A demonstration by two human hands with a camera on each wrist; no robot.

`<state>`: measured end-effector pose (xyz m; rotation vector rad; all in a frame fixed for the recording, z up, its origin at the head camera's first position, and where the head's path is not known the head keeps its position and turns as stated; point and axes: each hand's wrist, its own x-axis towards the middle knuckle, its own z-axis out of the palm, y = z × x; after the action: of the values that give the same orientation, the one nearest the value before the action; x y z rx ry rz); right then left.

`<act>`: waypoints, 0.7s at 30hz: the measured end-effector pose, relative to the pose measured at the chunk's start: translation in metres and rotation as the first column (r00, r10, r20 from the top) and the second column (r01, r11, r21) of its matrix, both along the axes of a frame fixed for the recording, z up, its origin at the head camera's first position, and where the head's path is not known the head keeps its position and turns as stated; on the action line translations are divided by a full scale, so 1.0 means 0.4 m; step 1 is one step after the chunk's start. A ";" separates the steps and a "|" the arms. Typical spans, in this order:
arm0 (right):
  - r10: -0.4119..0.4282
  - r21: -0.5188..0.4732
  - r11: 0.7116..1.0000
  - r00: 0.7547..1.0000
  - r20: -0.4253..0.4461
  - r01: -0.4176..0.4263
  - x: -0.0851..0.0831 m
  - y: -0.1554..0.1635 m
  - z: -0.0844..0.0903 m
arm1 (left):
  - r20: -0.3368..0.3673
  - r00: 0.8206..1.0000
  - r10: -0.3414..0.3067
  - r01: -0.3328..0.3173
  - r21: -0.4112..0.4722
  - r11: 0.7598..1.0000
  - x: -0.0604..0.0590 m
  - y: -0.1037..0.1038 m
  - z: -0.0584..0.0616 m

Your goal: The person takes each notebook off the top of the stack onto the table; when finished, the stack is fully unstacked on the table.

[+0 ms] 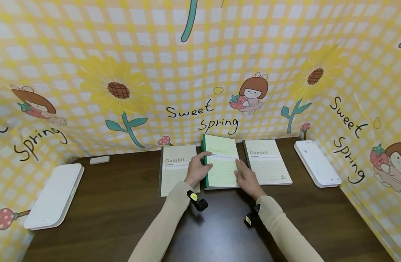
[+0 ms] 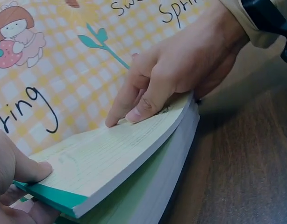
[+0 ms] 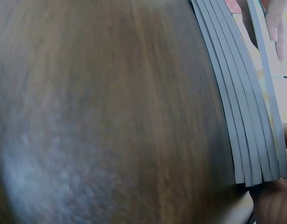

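Observation:
A green notebook (image 1: pixel 222 163) with a lined cover and a green spine lies uppermost on a stack of several notebooks (image 3: pixel 239 116) at the table's back middle. It is raised from the one below, leaving a gap along the near side in the left wrist view. My left hand (image 1: pixel 197 168) pinches its spine side, thumb on the cover and fingers beneath. At the opposite edge, my right hand (image 1: pixel 247 178) grips the notebook, with thumb and finger showing near the edge in the left wrist view; its other fingers are partly hidden.
Pale Gambit notebooks stand left (image 1: pixel 174 171) and right (image 1: pixel 267 163) of the stack. White cases lie at the far left (image 1: pixel 56 196) and right (image 1: pixel 316 163). A small white block (image 1: pixel 99 160) sits at the back left. Checked cloth (image 1: pixel 174 72) walls the table (image 1: pixel 115 207) on three sides.

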<state>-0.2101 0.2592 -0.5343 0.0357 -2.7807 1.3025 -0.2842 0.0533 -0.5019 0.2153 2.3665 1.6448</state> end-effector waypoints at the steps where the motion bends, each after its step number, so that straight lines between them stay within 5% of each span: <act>1: 0.004 -0.012 1.000 1.000 0.005 -0.004 0.001 -0.004 0.001 | -0.005 1.000 0.009 -0.009 -0.004 1.000 0.001 -0.008 0.001; 6: -0.001 0.003 1.000 1.000 0.008 0.001 0.004 -0.002 0.006 | -0.031 0.998 0.063 -0.062 0.027 0.998 0.000 -0.055 0.013; 13: 0.020 0.044 0.999 1.000 0.003 -0.020 0.005 0.000 0.012 | -0.059 0.993 0.107 -0.100 0.109 0.989 0.011 -0.214 0.063; 21: 0.025 0.093 0.995 1.000 0.012 -0.026 0.011 -0.017 0.021 | -0.071 0.985 0.155 -0.150 0.075 0.986 0.030 -0.507 0.104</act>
<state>-0.2057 0.2524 -0.5259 0.0699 -2.8574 1.1804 -0.2720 -0.1495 -0.4605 0.1147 2.4383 1.8214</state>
